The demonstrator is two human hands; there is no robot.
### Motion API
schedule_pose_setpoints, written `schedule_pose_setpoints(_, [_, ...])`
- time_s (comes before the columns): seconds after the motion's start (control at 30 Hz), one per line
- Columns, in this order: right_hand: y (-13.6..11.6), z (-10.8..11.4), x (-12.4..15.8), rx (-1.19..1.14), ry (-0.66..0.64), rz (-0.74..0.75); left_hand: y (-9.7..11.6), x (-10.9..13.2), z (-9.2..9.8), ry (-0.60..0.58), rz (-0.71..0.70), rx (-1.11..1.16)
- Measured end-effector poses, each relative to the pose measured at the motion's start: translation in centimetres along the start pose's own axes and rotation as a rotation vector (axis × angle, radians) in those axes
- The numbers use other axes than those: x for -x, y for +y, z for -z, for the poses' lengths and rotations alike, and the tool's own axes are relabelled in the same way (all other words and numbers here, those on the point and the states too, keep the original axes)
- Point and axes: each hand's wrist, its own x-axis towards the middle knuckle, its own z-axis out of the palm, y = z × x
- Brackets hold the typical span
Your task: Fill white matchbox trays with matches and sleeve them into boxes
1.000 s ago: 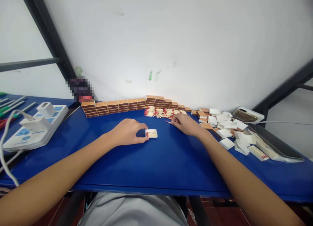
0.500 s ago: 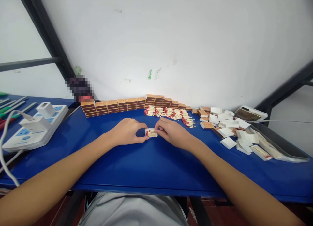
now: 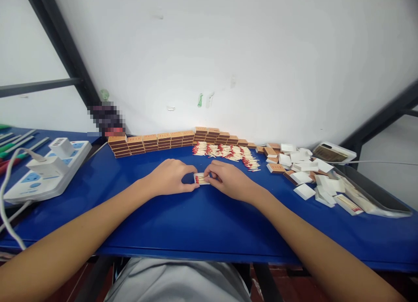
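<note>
A small white matchbox tray (image 3: 201, 183) with red-headed matches (image 3: 200, 178) in it lies on the blue table in front of me. My left hand (image 3: 174, 178) grips the tray's left end, thumb at the near side and forefinger at the far side. Over the tray's right end, my right hand (image 3: 228, 180) has its thumb and fingers pinched at the pale stick ends of the matches; the fingers partly hide that end. Just beyond both hands, a spread of loose matches (image 3: 225, 151) lies in several bunches.
Stacked brown matchboxes (image 3: 150, 141) line the wall. To the right lies a heap of white trays and brown sleeves (image 3: 303, 164), beside a dark bin (image 3: 375, 188) and a white phone-like object (image 3: 335, 151). A power strip (image 3: 48, 171) with plugs and cables sits at left.
My right hand has shifted slightly left and lower over the tray. The matches in the tray now lie flatter. My left hand stays at the tray's left end.
</note>
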Motion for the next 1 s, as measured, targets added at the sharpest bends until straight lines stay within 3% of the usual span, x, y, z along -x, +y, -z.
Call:
schedule_pose_setpoints(0.53, [0.4, -0.3, -0.2, -0.044, -0.006, -0.038, 0.0, 0.1, 0.0, -0.007, 0.008, -0.005])
schedule_pose_setpoints(0.77, [0.4, 0.2, 0.0, -0.082, 0.042, 0.034, 0.0, 0.0, 0.0, -0.01, 0.009, -0.009])
schedule_pose_setpoints(0.87, [1.4, 1.3, -0.1, -0.075, 0.078, 0.013, 0.0, -0.1, 0.1, -0.016, 0.015, -0.016])
schedule_pose_setpoints(1.0, [5.1, 3.4, 0.2, 0.125, 0.155, -0.16, 0.0, -0.1, 0.1, -0.023, 0.013, -0.007])
